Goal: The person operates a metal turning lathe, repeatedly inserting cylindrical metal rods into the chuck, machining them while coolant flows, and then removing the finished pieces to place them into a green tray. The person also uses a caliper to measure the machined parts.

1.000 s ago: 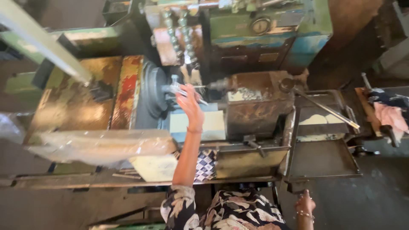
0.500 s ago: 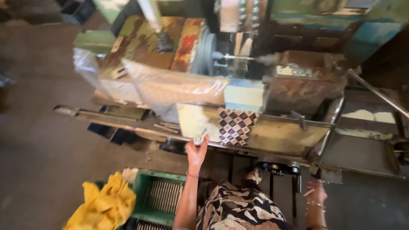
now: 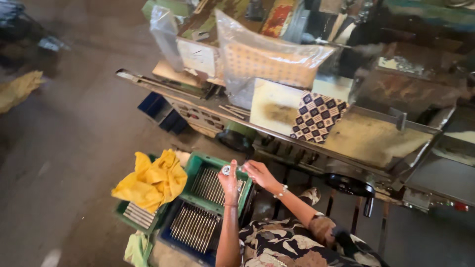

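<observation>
Both hands point(image 3: 245, 177) pinch a small metal part point(image 3: 226, 170).

The two hands are meeting low in the view, at about six o'clock, the left hand point(image 3: 229, 184) just beside the right hand point(image 3: 260, 175), with a small round part point(image 3: 226, 170) sitting between the fingertips. Directly under them an open crate point(image 3: 210, 185) of metal rods is resting on the floor. At its seven o'clock a second crate point(image 3: 194, 228) of rods is lying, and at its nine o'clock a crumpled cloth point(image 3: 153, 180) is draping over a third crate point(image 3: 134, 213). Beyond the hands, toward twelve o'clock, the machine bed point(image 3: 376, 143) is stretching across, carrying a checked cloth point(image 3: 318, 116) and, behind that, a plastic bag point(image 3: 269, 62).
</observation>
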